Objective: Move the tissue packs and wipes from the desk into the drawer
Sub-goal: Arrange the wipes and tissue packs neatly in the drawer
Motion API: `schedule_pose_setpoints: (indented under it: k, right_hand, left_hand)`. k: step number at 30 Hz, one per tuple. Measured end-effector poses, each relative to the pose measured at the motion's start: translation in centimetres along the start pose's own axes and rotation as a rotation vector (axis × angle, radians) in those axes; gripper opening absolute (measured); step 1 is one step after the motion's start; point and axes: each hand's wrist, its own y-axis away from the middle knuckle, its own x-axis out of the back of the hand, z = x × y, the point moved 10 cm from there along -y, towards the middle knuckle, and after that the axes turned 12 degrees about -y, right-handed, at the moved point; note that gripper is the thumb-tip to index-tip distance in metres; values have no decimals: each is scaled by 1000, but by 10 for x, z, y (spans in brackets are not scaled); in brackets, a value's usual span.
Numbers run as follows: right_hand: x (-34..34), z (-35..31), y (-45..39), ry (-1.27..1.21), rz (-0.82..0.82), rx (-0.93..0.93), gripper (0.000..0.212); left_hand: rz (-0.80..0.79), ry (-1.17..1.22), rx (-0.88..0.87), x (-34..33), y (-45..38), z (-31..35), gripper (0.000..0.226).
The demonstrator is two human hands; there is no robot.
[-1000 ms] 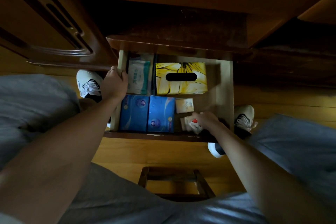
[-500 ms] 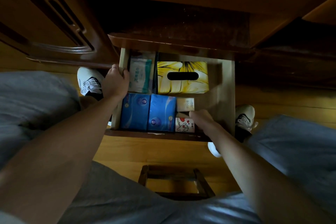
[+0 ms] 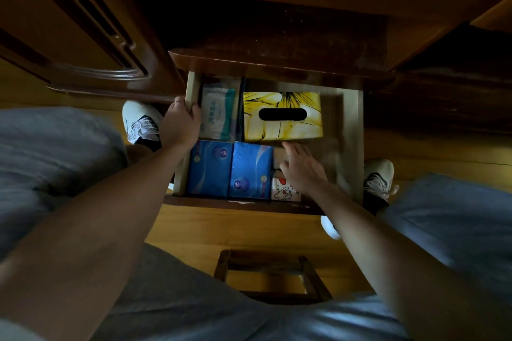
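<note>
Wooden drawer (image 3: 353, 147): pulled out below the dark surface (image 3: 277, 36), seen from above.
Left hand (image 3: 180, 124): closed around the drawer's left wall, fingers hooked over its top edge.
Right hand (image 3: 303, 167): inside the drawer, fingers spread and flat, gripping nothing; it lies over the small packs, fingertips near the front edge of the yellow box.
Yellow tissue box (image 3: 282, 115): back of the drawer, right of centre, oval slot facing up.
Wipes pack (image 3: 217, 113): back left corner, just beside the yellow box.
Blue tissue packs (image 3: 230, 169): two side by side at the front left, touching each other.
Small white pack with red print (image 3: 282, 191): front, just right of the blue packs, partly under the right hand.
Stool (image 3: 273, 274): wooden frame on the floor, between the knees.
</note>
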Motion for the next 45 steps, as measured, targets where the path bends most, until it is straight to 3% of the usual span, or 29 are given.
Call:
schedule_pose_setpoints:
  k: [4,9,12,16,18,21,23,29,35,38,42,45]
  right_hand:
    - [-17,3,-14,183,-147,-18,40]
    - [-48,-9,-3,516,-319,188,20]
    - [-45,-1,-3,348,-335,135,28]
    - [-17,15,-3,-227,-237,-82,56]
    - [0,13,2,-245,-166,-45,60]
    - [20,8,13,-73,-76,114,56]
    - [26,12,20,-16,-54,119,55]
    - [-8,48,32,-361,-107,-424,95]
    - [-18,38,32,-197,-120,-458,60]
    - [-9,34,38,-318,-148,-433,38]
    - [27,17,51,-452,-116,-344,49]
    - [68,2,57,-473,-33,-242,18]
  left_hand:
    - [0,1,3,0,0,-1,35]
    - [-10,3,21,-4,-3,-4,34]
    - [-14,-6,16,-5,-3,-4,34]
    - [-29,9,13,-5,-3,-4,38]
    - [-29,0,11,-4,-3,-4,37]
    - [-31,10,4,-4,-2,-2,37]
    - [-31,15,8,-4,-2,-3,37]
    - [-16,12,21,-3,-3,-4,39]
    - [-45,-24,41,0,0,-1,36]
    - [-121,-34,52,3,7,3,35]
    - [-160,-82,7,28,16,26,56]
    - [-183,-181,-28,50,27,52,63]
